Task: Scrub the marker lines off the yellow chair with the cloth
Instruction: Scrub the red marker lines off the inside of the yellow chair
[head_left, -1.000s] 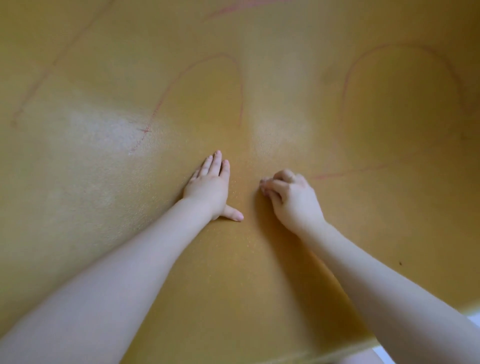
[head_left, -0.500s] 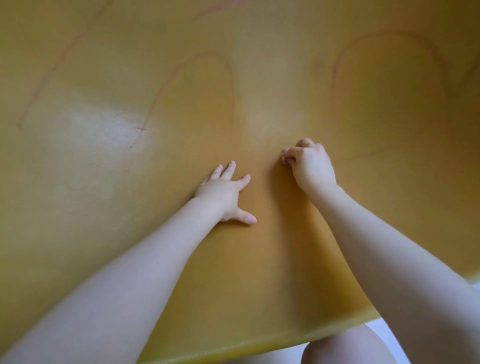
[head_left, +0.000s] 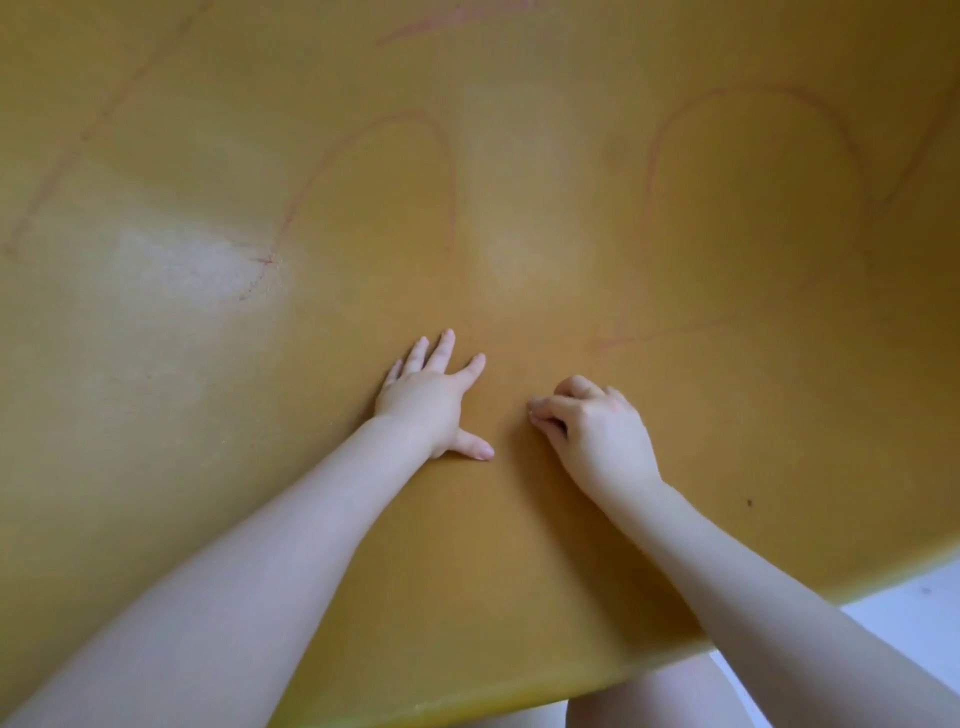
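Both hands on the yellow chair (head_left: 519, 545) seat

Our left hand (head_left: 426, 400) lies flat, fingers spread; our right hand (head_left: 597, 431) curls tight, knuckles down, any cloth hidden. Faint red marker lines (head_left: 452, 171) arc toward the far edge; pale floor (head_left: 924, 613) shows past the near right edge

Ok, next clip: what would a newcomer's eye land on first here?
The yellow chair fills the view, with faint red marker lines looping across its upper half. At centre, the left hand lies flat with spread fingers; the right hand beside it is curled. No cloth is visible.
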